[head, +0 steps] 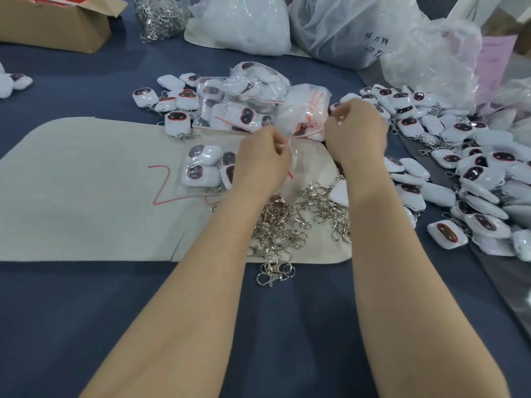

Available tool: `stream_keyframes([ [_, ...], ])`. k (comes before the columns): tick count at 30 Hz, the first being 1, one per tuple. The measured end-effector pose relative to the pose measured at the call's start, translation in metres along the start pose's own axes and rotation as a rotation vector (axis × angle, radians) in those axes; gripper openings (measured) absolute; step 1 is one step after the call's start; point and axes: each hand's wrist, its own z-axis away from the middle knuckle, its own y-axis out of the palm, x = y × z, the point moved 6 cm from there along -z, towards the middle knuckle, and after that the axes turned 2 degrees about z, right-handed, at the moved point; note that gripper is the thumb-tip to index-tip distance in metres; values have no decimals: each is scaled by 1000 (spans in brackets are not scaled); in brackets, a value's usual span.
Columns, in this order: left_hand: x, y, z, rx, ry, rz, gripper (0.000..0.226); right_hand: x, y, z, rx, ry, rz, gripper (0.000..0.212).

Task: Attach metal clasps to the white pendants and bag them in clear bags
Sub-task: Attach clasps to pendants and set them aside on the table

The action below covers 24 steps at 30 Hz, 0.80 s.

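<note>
My left hand (260, 159) and my right hand (356, 130) pinch the top of a clear bag (298, 165) with a red zip line, held above the beige mat (86, 191). A heap of metal clasps (290, 225) lies just under my wrists. White pendants with dark oval faces (474, 173) are piled to the right, and a few more white pendants (201, 168) lie left of my left hand. Filled clear bags (244, 101) sit beyond my hands. What is inside the held bag is blurred.
A cardboard box (57, 24) stands at the back left. A bag of spare clasps (158, 15) and large plastic sacks (344, 30) line the back. A red line (161, 182) marks the mat. Blue cloth (287, 326) covers the table.
</note>
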Motion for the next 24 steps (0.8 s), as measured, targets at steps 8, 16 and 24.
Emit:
stream_keyframes([
  [8,12,-14,-2,-33,-21,-413,29,-12,29,7,276,48,238,46],
  [16,5,-9,2,-25,45,-208,21,-15,32,5,249,48,218,41],
  [24,4,-4,0,-25,59,137,25,2,-2,-3,-40,-35,-77,32],
])
